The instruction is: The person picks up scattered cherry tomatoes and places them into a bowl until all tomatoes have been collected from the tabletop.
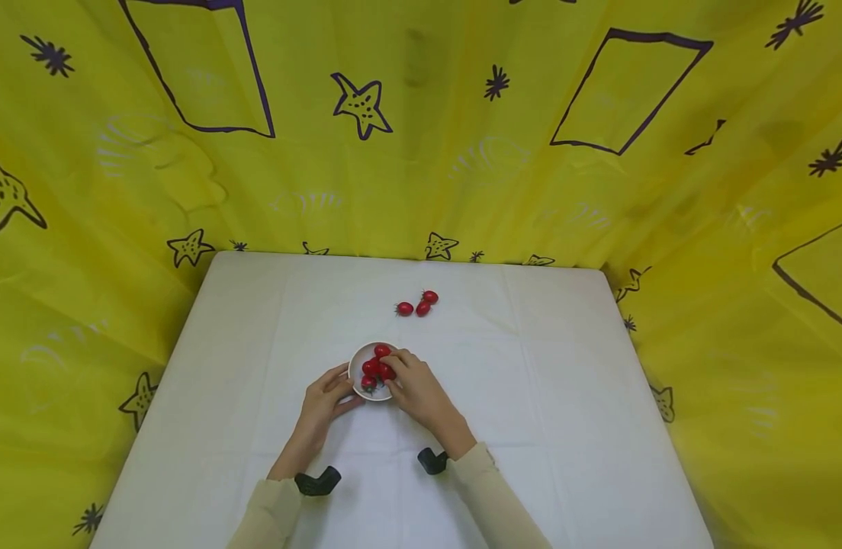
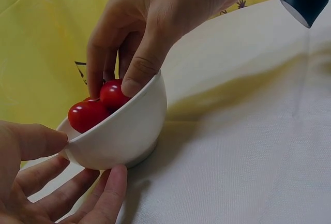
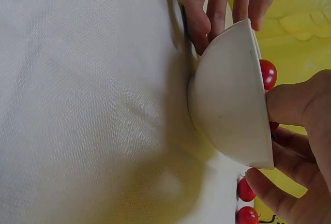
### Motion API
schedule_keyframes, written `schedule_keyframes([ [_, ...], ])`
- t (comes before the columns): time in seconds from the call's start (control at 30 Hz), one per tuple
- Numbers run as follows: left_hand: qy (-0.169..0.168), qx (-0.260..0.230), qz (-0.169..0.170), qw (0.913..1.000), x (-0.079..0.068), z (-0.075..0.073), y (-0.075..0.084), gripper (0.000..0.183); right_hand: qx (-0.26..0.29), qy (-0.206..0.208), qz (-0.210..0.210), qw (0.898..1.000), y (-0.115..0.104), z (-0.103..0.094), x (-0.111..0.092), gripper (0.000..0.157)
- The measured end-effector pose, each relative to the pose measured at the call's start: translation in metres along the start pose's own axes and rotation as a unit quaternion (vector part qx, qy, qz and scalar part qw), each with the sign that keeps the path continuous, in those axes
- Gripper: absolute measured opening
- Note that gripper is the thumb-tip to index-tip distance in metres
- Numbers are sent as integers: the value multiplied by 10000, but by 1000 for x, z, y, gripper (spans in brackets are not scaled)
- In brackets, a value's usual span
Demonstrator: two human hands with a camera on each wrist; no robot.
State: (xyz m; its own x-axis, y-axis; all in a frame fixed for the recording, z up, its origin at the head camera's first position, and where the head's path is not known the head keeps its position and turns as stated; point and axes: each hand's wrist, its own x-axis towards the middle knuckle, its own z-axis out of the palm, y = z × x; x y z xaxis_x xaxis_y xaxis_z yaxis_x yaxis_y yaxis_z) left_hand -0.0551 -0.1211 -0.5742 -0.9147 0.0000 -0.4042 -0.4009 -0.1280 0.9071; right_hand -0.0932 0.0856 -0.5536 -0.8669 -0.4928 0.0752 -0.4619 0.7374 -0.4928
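A small white bowl [image 1: 380, 393] with several red cherry tomatoes [image 1: 370, 367] in it stands on the table. My left hand [image 1: 323, 398] holds its left side; in the left wrist view the thumb is at the rim and the fingers lie under the wall [image 2: 129, 131]. From the right, my right hand [image 1: 419, 390] reaches over the rim. Its thumb and fingers pinch a cherry tomato [image 2: 113, 95] inside the bowl. The right wrist view shows the bowl's outer wall [image 3: 230, 97] hiding most of the contents.
Three more cherry tomatoes [image 1: 405, 309] lie on the white-covered table [image 1: 565, 366] beyond the bowl. A yellow curtain [image 1: 421, 168] with drawn stars and frames surrounds the table's back and sides. A dark wrist device [image 1: 318, 482] sticks out by each sleeve.
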Motion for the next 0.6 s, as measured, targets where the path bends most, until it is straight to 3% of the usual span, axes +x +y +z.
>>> schedule_keyframes([
  [0.6,-12,71,51,10000,-2,0,0,50,83,260,6,9996,-3,2,0,42],
])
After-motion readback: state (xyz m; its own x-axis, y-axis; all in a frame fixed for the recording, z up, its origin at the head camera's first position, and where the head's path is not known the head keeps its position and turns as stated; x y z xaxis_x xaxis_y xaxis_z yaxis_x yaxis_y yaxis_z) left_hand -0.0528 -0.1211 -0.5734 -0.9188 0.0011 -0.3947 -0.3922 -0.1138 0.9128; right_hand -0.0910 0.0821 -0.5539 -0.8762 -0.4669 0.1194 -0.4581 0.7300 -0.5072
